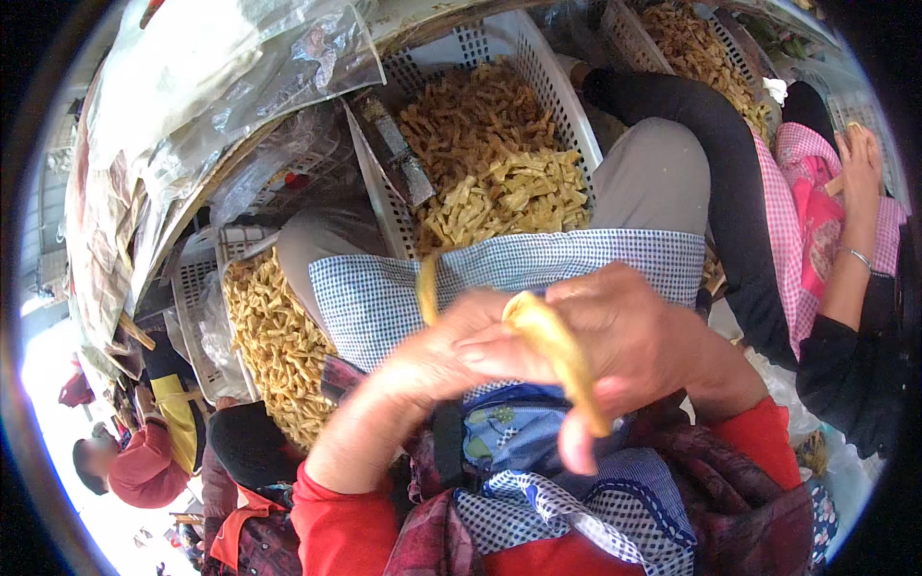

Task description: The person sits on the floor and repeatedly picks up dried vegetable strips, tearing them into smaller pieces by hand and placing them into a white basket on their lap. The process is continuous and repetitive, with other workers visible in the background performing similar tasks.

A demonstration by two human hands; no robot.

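Above my lap, my left hand (461, 348) and my right hand (639, 331) come together, both closed and somewhat blurred. A soft, flat yellow strip (565, 360) runs across between them, its lower end by my right thumb. Another yellow piece (427, 288) sticks up behind my left hand; whether it is the same strip I cannot tell. Beneath the hands lies a blue-and-white checked apron (384, 298). Beyond my knees stands a white slotted basket (565, 96) of short twisted pieces, brown ones (480, 120) at the back and yellow ones (523, 192) nearer.
A second basket (206, 331) of yellow pieces stands at my left. A dark metallic bar (399, 149) lies along the middle basket's left side. Clear plastic sheeting (240, 67) covers the far left. At right sits a person whose hand (860, 158) holds a piece; another basket (629, 38) is behind.
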